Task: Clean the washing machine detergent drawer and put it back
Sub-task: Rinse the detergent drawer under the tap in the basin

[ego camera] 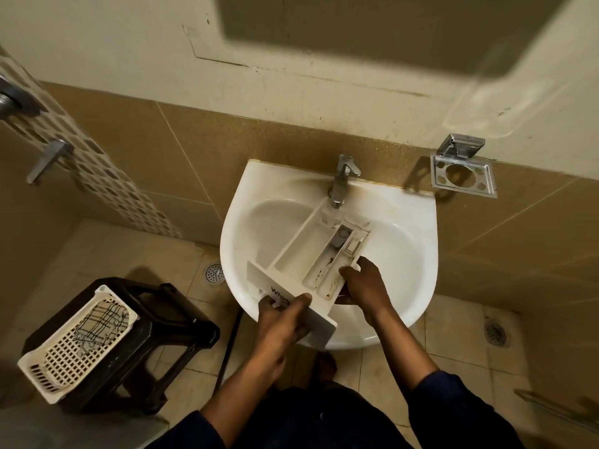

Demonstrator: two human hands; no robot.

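Person in dark sleeves, standing at the washbasin.
Left hand (285, 322): closed on the front panel of the detergent drawer (311, 254), thumb on top, fingers beneath.
Right hand (364, 281): gripping the drawer's side wall at its 4 o'clock corner.
Detergent drawer: white, held over the washbasin (405, 254), front panel towards the person, far end pointing to 1 o'clock, just under the tap (343, 178). Compartments open upward; brown residue in the narrow right-hand channels.
Dark stool (168, 322): on the floor at 8 o'clock from the washbasin, carrying a tilted cream perforated basket (77, 348).
Metal holder (462, 168): on the wall, 2 o'clock from the tap.
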